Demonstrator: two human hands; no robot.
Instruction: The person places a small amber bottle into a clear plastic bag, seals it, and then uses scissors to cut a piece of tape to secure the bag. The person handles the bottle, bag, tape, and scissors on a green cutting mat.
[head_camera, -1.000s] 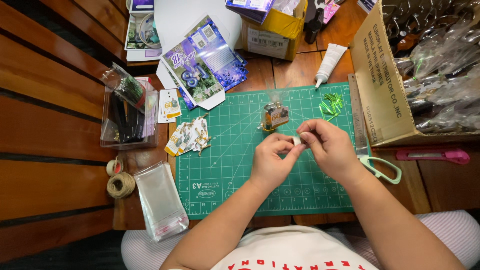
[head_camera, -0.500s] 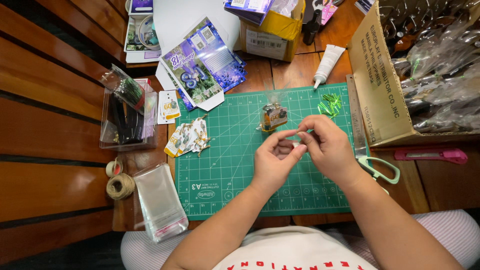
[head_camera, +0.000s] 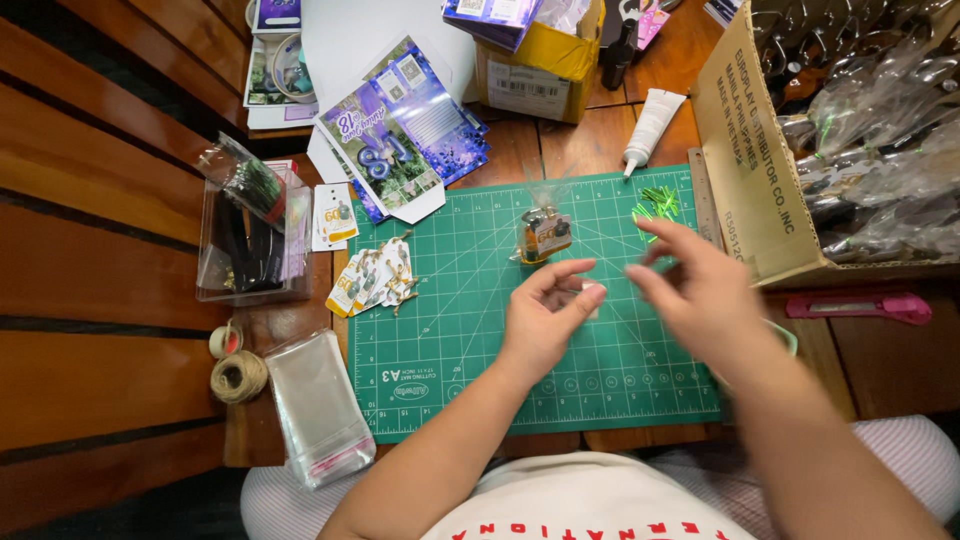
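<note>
Hands, two: left hand (head_camera: 545, 318) pinches one small white piece (head_camera: 590, 292); right hand (head_camera: 700, 290) spread, holding nothing.

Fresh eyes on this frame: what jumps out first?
The green cutting mat at centre, with both hands above it: the left hand pinches a small white piece, the right hand is blurred beside it. A small cellophane-wrapped packet stands on the mat behind them; a cardboard box of clear bags sits at right.
</note>
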